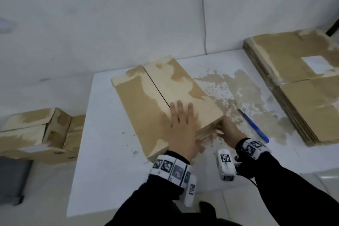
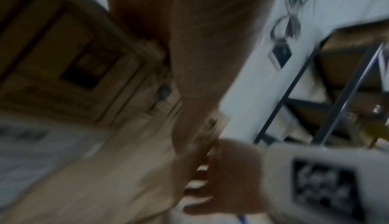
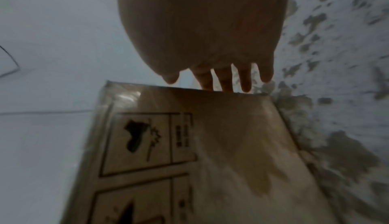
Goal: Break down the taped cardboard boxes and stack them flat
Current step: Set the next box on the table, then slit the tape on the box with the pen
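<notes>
Both hands on the box (image 1: pixel 161 97): left grip (image 1: pixel 180 126) flat, right grip (image 1: pixel 228 130) clasping its corner.

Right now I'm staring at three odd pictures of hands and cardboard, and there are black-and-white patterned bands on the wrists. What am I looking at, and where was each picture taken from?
There is no machine here: a person is working with bare hands, and the patterned bands carry small cameras. The large picture comes from a camera on the person's head, looking down at a white table. The other two come from the wrists, looking along each hand, so they are close and blurry.

On the table lies a cardboard box, its top seam already split open. The left hand presses flat on top of it with straight fingers. The right hand touches the box's near right corner; whether it grips is unclear. A blue pen-like tool lies beside it, untouched. At the right sits a stack of flattened boxes; at the left, beyond the table, more boxes wait.
</notes>
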Tool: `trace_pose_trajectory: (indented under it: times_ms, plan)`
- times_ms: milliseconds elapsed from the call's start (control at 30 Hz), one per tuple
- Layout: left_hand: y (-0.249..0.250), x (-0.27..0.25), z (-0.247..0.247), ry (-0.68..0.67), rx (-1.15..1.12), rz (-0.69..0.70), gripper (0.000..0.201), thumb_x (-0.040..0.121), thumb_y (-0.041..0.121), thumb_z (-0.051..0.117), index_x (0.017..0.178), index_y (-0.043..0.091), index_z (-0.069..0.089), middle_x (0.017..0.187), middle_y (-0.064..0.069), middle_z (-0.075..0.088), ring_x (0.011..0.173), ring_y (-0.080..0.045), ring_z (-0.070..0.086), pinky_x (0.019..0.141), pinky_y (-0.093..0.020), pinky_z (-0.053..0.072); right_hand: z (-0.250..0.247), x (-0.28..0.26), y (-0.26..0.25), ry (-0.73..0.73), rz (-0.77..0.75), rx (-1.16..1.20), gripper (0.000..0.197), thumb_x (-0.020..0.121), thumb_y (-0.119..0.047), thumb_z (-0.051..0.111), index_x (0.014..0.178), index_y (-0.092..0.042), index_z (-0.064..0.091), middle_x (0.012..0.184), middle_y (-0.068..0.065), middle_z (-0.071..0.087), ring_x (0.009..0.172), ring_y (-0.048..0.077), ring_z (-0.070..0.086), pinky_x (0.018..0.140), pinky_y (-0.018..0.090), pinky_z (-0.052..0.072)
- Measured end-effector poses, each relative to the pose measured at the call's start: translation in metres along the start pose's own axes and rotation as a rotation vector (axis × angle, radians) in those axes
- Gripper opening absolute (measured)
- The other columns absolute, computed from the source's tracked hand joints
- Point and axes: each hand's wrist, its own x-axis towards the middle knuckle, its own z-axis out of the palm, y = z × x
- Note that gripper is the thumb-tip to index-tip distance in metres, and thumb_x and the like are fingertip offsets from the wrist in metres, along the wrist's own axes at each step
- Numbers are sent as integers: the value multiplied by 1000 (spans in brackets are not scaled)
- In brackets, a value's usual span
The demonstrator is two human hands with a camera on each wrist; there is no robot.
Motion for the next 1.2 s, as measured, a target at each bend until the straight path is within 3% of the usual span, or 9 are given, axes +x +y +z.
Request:
trace_pose_trajectory:
  times_ms: [67,200,400,533,633,767,900,1000,1200]
  plan:
    - [2,-6,11,57,11,41,84,95,28,50,151,12,-11,158,-21,-8,145,-40,-6,116,-54,2,-5,9,16,-59,0,-133,27,97,-19,28,77,-16,46,97,11,51,90,26,49,80,35,40]
    - [-13,-17,3,153,48,281,87,85,40,63,152,12,15,155,-19,24,142,-39,24,113,-52,26,-38,-4,29,-114,-56,-40,33,101,-37,35,107,-15,58,117,9,59,108,27,55,93,38,45]
    - [17,-13,-26,228,-227,377,77,93,54,41,153,19,7,160,-10,10,148,-31,5,118,-46,14,-69,-23,8,-128,-70,323,45,95,-51,41,123,-20,60,119,6,65,114,25,57,93,40,47]
    - [13,-17,-37,165,-1028,180,77,87,57,51,151,36,12,157,13,20,144,-4,20,115,-32,25,-74,-51,-33,149,-511,256,43,86,-46,58,110,-10,53,100,2,57,89,14,56,70,31,43]
    - [8,-20,-37,129,-1427,-65,75,84,61,51,146,47,11,151,15,30,140,-6,31,111,-32,32,-48,-76,-50,110,-852,41,26,91,-22,61,111,-16,46,98,-12,53,85,-9,54,71,12,44]
    - [-2,-32,-47,643,-889,-165,72,86,55,57,147,35,26,141,5,39,129,7,35,104,-14,34,-9,-83,-40,-96,-958,-304,59,89,-33,60,140,-19,35,143,-6,40,128,2,41,102,20,41]
    - [-20,-25,-56,407,-851,-392,87,65,87,41,139,41,40,145,1,38,134,-16,38,111,-49,31,12,-84,-37,-370,-1116,-491,52,95,-33,52,142,-18,38,148,-6,35,136,3,31,112,20,28]
    - [-41,-27,-53,430,-1024,-478,82,74,79,45,139,28,46,139,1,48,125,-15,46,105,-34,36,-13,-48,-34,-101,-1014,-426,34,95,-18,52,129,-13,50,130,-3,49,119,5,44,98,11,33]
    - [-72,-38,-17,401,-1342,-644,35,86,60,43,101,35,63,110,9,64,109,-15,56,102,-40,42,-106,50,29,451,-226,-1049,45,92,-25,56,126,2,43,127,25,45,118,40,43,94,49,39]
